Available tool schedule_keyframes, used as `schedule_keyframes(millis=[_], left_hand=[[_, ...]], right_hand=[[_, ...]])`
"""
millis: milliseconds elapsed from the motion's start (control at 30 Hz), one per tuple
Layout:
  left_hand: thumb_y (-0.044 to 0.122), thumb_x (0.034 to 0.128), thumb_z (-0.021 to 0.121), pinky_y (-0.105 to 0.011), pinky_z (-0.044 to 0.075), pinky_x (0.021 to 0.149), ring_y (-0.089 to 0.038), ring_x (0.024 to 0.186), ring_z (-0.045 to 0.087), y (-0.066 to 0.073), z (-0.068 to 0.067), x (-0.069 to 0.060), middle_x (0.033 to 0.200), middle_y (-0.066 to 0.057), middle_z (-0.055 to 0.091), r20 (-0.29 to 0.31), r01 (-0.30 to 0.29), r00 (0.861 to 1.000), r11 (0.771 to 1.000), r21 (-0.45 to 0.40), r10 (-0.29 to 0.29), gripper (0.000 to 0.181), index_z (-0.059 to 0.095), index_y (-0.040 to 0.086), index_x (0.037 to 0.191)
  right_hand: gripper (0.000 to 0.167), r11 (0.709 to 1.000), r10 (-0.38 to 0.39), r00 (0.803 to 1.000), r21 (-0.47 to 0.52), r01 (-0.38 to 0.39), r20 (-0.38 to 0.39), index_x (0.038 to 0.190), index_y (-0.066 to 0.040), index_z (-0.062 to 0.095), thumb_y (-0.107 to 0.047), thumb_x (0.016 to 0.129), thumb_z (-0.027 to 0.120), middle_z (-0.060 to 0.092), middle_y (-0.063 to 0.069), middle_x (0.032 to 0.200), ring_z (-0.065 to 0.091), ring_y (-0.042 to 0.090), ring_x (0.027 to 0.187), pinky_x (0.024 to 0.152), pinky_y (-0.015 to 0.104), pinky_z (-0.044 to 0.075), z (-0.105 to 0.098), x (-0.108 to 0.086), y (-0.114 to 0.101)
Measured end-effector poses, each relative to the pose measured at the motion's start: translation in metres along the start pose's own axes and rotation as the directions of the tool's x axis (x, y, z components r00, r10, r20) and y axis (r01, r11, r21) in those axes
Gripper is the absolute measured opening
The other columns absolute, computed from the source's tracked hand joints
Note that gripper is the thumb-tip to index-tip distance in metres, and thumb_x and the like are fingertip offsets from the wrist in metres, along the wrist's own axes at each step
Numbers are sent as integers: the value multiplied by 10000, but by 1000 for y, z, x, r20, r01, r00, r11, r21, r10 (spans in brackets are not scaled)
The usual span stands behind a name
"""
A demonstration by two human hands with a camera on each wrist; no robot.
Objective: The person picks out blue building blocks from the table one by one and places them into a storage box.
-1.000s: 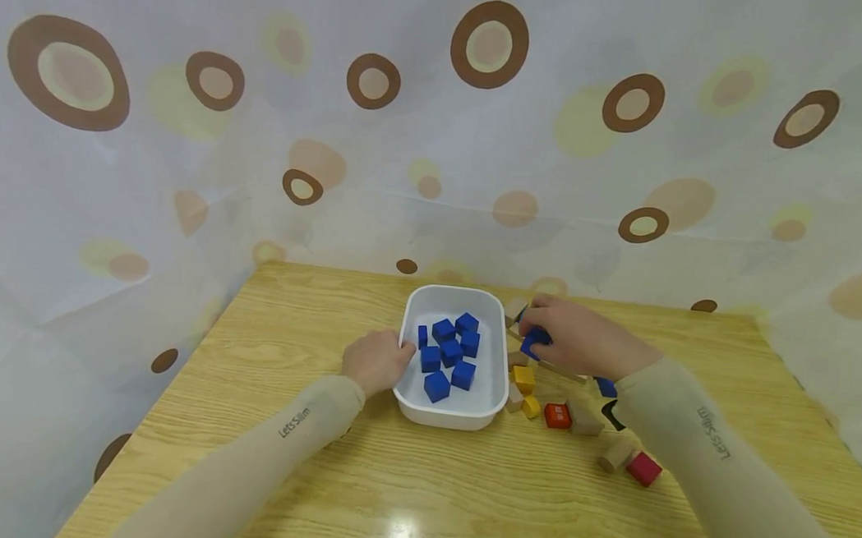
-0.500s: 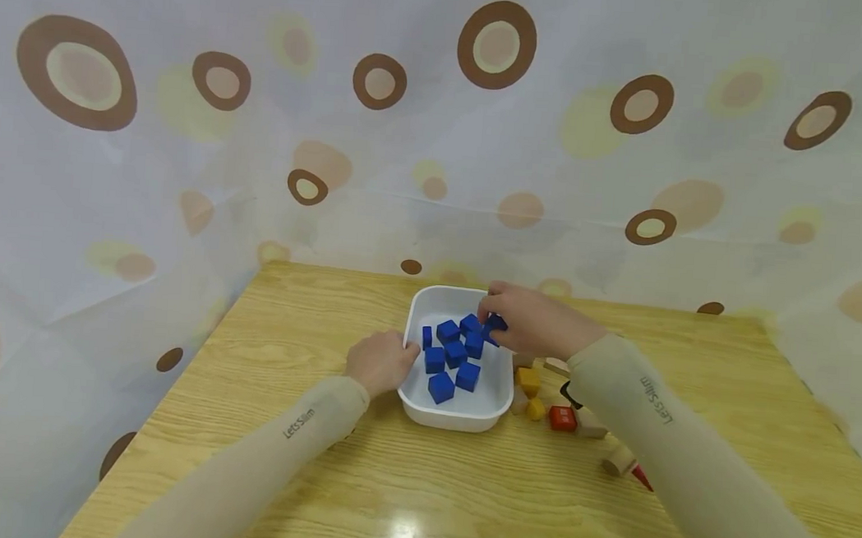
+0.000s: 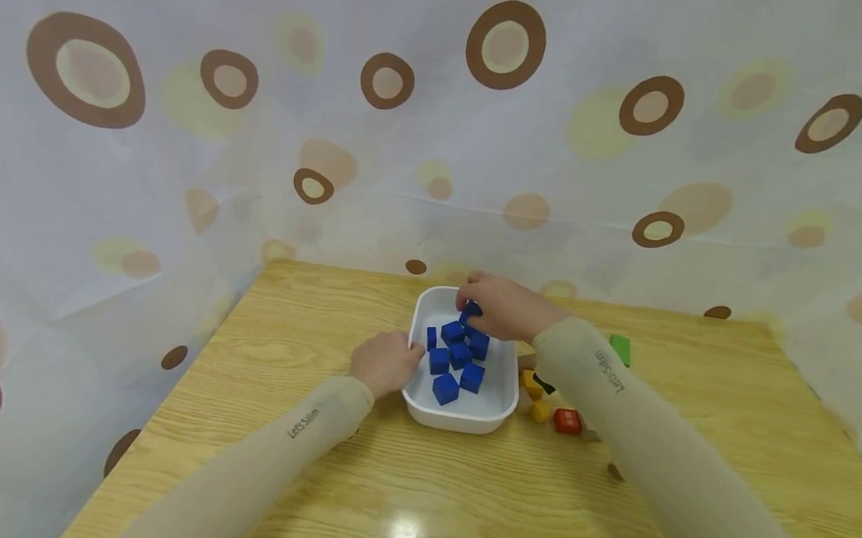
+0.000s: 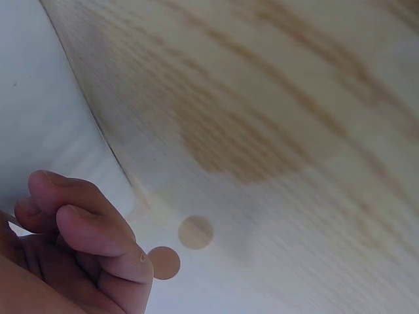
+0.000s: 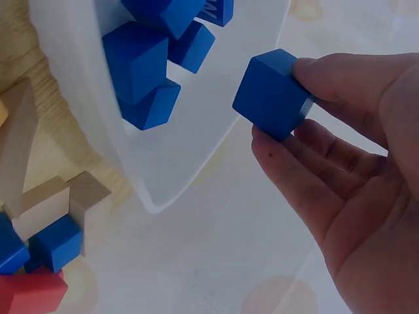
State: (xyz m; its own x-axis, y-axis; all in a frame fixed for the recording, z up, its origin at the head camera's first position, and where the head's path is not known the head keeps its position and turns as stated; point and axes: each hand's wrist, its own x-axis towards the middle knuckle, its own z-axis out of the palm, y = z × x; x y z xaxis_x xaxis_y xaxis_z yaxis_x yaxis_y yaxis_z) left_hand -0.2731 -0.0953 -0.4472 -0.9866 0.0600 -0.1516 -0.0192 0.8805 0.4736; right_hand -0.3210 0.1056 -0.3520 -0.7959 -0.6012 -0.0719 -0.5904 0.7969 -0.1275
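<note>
A white plastic bin (image 3: 458,424) stands on the table with several blue cubes (image 3: 446,389) in it, and a thin blue block (image 3: 432,338) near its left wall. My left hand (image 3: 384,360) holds the bin's left rim, thumb over the edge; in the left wrist view the fingers (image 4: 95,229) curl beside the outer wall. Over the far part of the bin, my right hand (image 3: 508,307) pinches another blue cube (image 5: 270,98) between thumb and fingertips. The right wrist view shows that cube apart from those lying in the bin.
Right of the bin lie loose blocks: yellow (image 3: 532,384), red (image 3: 567,421), green (image 3: 620,349) and plain wooden ones (image 5: 88,193). Some blue blocks (image 5: 57,242) are among them. My right forearm hides part of this pile. A patterned sheet (image 3: 439,138) hangs behind the table.
My right hand has carried the blue cube left, from the loose pile to above the bin. The green block has come into sight behind the forearm. My left hand stays on the rim.
</note>
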Motion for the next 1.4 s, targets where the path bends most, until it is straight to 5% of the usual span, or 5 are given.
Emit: schedule_keyframes(millis=[200,400,867,1400], left_hand=[[417,1030,430,-307,452,546,-168,586,604,0,-1,1,674,-28,608,-3,-11,1000,1000,18,11,406,606,134,799],[418,1029,425,-304,440,520,-162,564,591,0,0,3,648,-19,588,-13,-27,1000,999,30,27,433,587,144,736],[413,1028,440,-301,434,516,-166,555,589,5,1,0,647,-20,581,-2,-25,1000,1000,13,25,420,593,136,751],[413,1018,433,-309,417,503,-161,540,564,-1,-2,2,624,-10,559,-27,-38,999,999,35,39,429,561,151,703]], right_hand=[[238,1000,-6,1000,-12,6,25,1177,-157,707,-212,945,702,629,58,1252,596,223,1078,1034,399,498,2,20,-4],[272,997,75,996,-9,-75,44,1207,-144,698,-185,939,701,630,63,1278,588,231,1069,1046,420,486,4,37,-8],[76,989,148,989,-29,-147,29,962,-136,658,-164,917,712,612,33,945,572,211,898,875,333,511,25,66,-4],[46,988,63,998,-141,-60,21,900,-124,709,-169,907,708,677,15,855,581,215,838,891,367,496,44,83,-13]])
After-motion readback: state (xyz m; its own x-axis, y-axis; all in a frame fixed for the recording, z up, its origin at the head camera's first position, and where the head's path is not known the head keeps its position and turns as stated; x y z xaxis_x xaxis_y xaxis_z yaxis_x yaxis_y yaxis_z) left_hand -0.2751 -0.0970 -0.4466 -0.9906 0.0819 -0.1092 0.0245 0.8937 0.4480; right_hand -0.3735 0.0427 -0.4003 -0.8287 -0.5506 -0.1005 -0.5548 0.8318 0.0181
